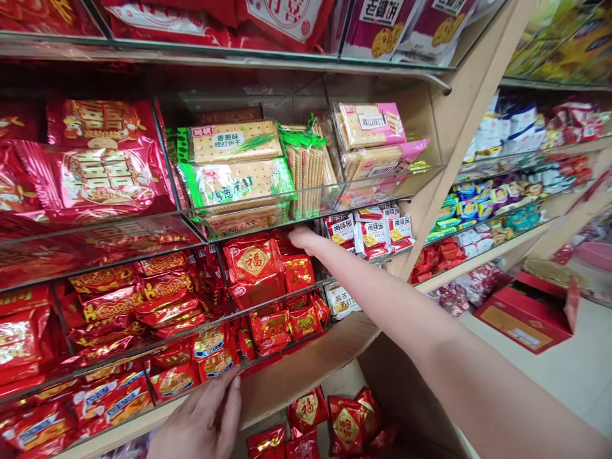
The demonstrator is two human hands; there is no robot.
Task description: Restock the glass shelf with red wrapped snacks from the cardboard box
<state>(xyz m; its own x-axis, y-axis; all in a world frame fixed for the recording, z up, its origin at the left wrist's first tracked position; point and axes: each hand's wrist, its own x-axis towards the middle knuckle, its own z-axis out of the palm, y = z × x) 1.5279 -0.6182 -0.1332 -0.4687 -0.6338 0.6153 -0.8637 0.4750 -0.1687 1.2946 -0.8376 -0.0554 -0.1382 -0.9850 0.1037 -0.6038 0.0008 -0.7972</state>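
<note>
In the head view, my right hand (302,238) reaches into a lower shelf compartment, just behind the red packets with a gold "福" emblem (254,261). Its fingers are hidden among the packets and under the shelf above, so what they touch does not show. My left hand (198,417) is low down at the wooden shelf edge, beside the left end of a cardboard box flap (306,376). Its fingers are stretched out, and nothing shows in them. Inside the open cardboard box (401,389) lie several red "福" packets (347,424) like those on the shelf.
Above my right arm, a clear-walled shelf holds green-wrapped crackers (236,182) and pink-wrapped crackers (370,127). Red and gold packets (112,296) fill compartments on the left. A wooden upright (459,121) stands at the right. Beyond it, a red carton (528,312) sits on the floor.
</note>
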